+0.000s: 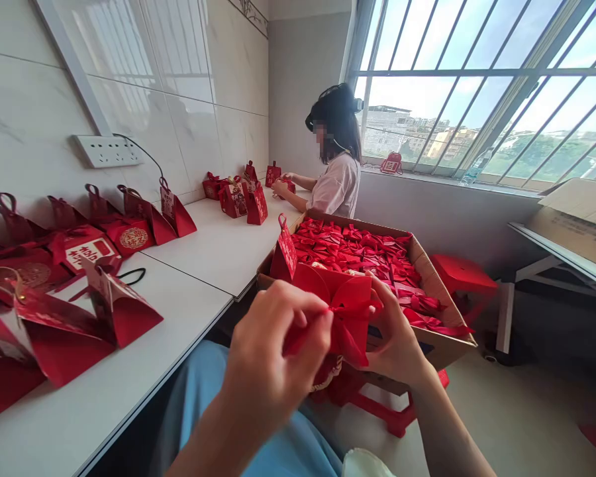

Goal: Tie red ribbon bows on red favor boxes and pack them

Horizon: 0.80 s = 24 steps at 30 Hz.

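Observation:
A small red gift box (pixel 355 291) with curved, petal-like flaps is in front of me, above my lap. My right hand (pixel 397 334) grips its right side, thumb and fingers around the edge. My left hand (pixel 278 351) is closed, with thumb and forefinger pinching a red ribbon (pixel 334 310) at the middle of the box. The left fingers partly cover the ribbon and the box's left side. Just behind is a large cardboard box (pixel 434 281) filled with many red ribbon-tied boxes (pixel 347 238). A handled red box (pixel 284 252) stands at its left corner.
On the white table (pixel 198 265) to the left are several red handled boxes (pixel 134 232). A co-worker (pixel 335 179) handles a red box at the far end. Red stools (pixel 461 275) stand beside and below the carton. At right is a folding table (pixel 566 245) holding cardboard.

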Each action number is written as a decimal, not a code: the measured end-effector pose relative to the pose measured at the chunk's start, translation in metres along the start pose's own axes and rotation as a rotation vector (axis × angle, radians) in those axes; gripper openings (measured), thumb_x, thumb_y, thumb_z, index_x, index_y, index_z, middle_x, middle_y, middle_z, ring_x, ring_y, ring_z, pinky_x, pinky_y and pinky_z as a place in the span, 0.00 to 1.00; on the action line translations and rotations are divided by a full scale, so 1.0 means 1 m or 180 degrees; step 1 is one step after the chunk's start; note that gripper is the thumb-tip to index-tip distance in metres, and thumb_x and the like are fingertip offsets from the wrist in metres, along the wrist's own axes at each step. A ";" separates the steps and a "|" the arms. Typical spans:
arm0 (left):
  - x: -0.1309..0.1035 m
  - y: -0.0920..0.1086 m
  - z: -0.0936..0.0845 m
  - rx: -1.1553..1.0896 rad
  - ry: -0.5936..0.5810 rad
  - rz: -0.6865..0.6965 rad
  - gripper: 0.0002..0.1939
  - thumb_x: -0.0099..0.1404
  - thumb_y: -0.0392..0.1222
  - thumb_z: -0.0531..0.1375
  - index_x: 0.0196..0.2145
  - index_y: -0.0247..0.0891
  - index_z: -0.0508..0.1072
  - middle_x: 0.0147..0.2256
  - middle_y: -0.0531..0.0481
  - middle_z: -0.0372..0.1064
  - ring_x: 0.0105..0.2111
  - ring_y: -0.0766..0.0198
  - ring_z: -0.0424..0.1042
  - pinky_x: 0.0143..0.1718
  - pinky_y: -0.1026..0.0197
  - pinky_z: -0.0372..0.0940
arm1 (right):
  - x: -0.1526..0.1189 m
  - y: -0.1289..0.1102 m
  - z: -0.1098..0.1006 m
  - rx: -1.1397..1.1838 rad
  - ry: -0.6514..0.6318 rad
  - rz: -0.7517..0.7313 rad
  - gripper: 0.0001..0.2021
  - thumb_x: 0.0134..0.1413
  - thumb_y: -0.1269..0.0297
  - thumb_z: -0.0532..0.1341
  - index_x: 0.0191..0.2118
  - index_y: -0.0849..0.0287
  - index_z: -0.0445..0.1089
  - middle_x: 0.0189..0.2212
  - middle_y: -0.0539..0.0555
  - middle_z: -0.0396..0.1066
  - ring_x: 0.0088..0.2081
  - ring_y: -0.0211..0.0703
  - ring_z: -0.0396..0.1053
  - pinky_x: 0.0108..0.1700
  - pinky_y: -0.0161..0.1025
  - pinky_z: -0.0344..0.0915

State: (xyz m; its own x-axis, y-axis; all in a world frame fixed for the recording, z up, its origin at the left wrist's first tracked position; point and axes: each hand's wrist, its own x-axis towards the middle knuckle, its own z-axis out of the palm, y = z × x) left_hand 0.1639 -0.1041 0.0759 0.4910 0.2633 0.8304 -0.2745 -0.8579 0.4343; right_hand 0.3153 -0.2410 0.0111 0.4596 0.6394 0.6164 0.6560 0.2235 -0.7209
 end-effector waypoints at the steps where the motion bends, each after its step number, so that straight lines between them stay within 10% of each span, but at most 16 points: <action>1: -0.004 0.005 0.002 0.0144 -0.0011 0.0342 0.04 0.63 0.30 0.58 0.35 0.37 0.68 0.28 0.54 0.69 0.28 0.70 0.68 0.32 0.65 0.64 | -0.001 0.001 0.000 0.0010 0.0030 -0.0045 0.49 0.38 0.63 0.74 0.64 0.44 0.49 0.61 0.59 0.56 0.62 0.59 0.57 0.55 0.54 0.67; 9: -0.020 0.031 0.012 0.1062 0.0014 0.1429 0.07 0.59 0.30 0.60 0.37 0.30 0.73 0.28 0.49 0.74 0.25 0.66 0.70 0.31 0.57 0.62 | -0.005 0.005 -0.004 0.0005 0.0208 -0.0407 0.49 0.37 0.59 0.74 0.64 0.43 0.48 0.62 0.59 0.54 0.62 0.61 0.56 0.52 0.52 0.70; 24: -0.011 0.026 0.005 0.0751 0.0211 0.0946 0.08 0.59 0.30 0.62 0.37 0.36 0.71 0.28 0.53 0.72 0.26 0.69 0.70 0.31 0.64 0.66 | -0.010 -0.006 -0.013 -0.0174 0.0241 -0.0426 0.51 0.37 0.63 0.74 0.65 0.39 0.46 0.64 0.56 0.52 0.61 0.60 0.59 0.54 0.53 0.69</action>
State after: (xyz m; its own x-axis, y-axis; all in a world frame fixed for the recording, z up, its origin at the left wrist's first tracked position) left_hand 0.1554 -0.1320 0.0760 0.3619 0.0092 0.9322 -0.1952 -0.9770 0.0854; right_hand 0.3142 -0.2584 0.0134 0.4084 0.5489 0.7294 0.7450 0.2613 -0.6138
